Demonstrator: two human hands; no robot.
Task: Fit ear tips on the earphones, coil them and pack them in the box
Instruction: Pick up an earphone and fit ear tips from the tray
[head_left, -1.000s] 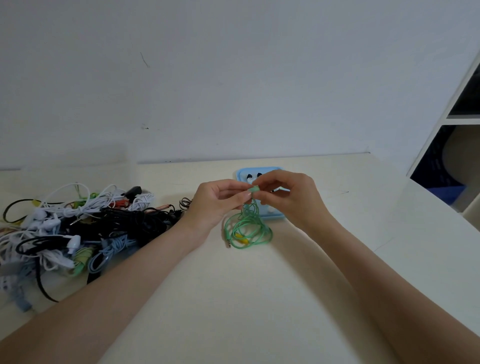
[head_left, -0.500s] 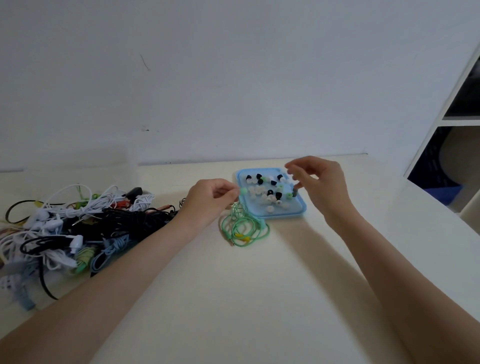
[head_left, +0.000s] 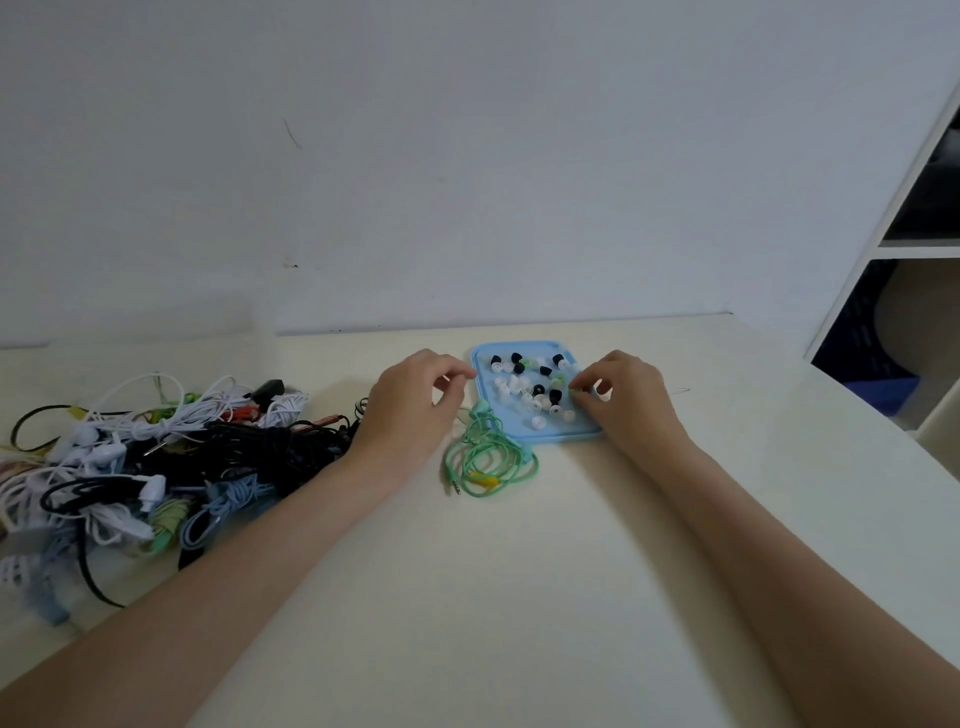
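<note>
Views: one, head-worn, wide-angle. Position: above the near edge of the table (head_left: 519, 597), looking forward and down. Forearms enter from both lower corners; left hand (head_left: 410, 410) and right hand (head_left: 628, 400) sit mid-frame, at arm's reach. Upper half of frame: wall (head_left: 467, 156). Right edge: shelf (head_left: 914, 244). Straight lines bow toward the edges.

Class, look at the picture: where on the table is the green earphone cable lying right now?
The green earphone cable lies near the table's middle, against the blue tray's near-left corner, between the left hand and right hand, right of the tangled pile.
</note>
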